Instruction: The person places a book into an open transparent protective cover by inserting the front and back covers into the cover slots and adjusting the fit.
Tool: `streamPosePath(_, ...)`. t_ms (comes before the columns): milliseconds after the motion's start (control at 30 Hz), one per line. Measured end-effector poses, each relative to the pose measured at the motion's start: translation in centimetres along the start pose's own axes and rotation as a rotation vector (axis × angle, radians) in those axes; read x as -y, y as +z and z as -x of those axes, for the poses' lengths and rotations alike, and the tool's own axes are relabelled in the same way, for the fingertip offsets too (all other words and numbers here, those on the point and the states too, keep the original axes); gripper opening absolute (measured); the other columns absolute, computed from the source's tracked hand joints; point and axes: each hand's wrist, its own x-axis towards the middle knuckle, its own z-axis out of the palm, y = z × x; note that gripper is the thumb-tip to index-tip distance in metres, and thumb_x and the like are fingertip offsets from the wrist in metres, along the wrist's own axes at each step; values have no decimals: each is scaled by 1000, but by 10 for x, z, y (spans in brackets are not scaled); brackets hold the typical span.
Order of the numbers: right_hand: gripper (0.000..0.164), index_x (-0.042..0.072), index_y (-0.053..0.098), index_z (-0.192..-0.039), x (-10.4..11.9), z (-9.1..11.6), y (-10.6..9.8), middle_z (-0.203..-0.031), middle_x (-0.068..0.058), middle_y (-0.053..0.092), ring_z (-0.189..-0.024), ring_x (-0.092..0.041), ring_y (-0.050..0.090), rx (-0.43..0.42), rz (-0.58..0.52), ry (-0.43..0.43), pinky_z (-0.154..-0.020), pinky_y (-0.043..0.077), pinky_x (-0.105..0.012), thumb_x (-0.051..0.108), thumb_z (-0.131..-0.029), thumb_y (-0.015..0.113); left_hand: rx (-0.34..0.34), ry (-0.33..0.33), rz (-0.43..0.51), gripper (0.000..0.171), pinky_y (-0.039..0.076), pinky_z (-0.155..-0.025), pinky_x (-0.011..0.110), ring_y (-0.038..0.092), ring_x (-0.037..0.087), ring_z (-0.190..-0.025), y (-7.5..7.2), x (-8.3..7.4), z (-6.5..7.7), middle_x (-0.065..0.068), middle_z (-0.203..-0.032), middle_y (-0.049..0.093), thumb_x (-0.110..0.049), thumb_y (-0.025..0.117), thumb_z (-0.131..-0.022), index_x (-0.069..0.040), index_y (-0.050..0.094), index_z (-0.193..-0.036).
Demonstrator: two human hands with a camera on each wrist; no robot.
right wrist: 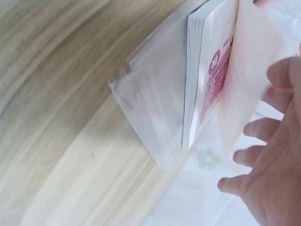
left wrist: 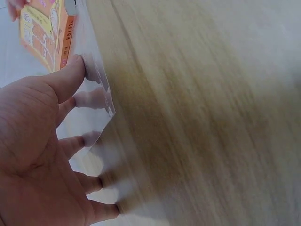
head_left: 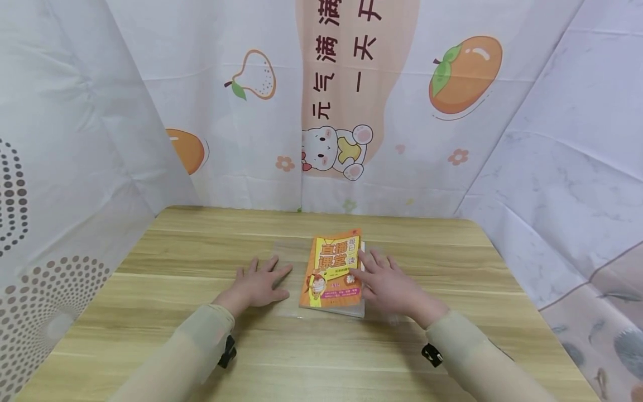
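Lying over clear film (head_left: 297,257) mid-table (head_left: 301,357), the book (head_left: 331,273) sits between both hands in the head view, the left hand (head_left: 258,285) spread just left of it, the right hand (head_left: 390,286) reaching to its right edge. In the left wrist view the fingers splay at the film's edge, grip released, holding nothing. In the right wrist view the front cover (right wrist: 244,66) stands lifted off the pages (right wrist: 217,80), fingers loosely extended beside it; that grip looks released too. The step in hand seems to be fitting film to book; next probably calls for steadying the raised cover against the film
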Motion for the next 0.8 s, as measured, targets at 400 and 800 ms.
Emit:
streamPosePath(400, 69, 19, 48, -154, 4, -1, 6, -166, -18, 26, -155, -46, 10, 132, 24, -64, -122, 11, -65, 60, -99, 52, 0, 9, -18, 69, 15, -108, 83, 14, 63, -146, -4, -1, 1, 16, -169, 21, -51, 62, -99, -27, 40, -159)
streamPosePath(800, 79, 28, 38, -160, 12, -5, 22, -168, -14, 25, -154, -47, 13, 113, 63, -101, -121, 8, -67, 71, -95, 51, 11, 11, -53, 70, 15, -109, 82, 12, 62, -148, 4, 2, -2, 13, -170, 17, -54, 60, -99, -31, 36, -160)
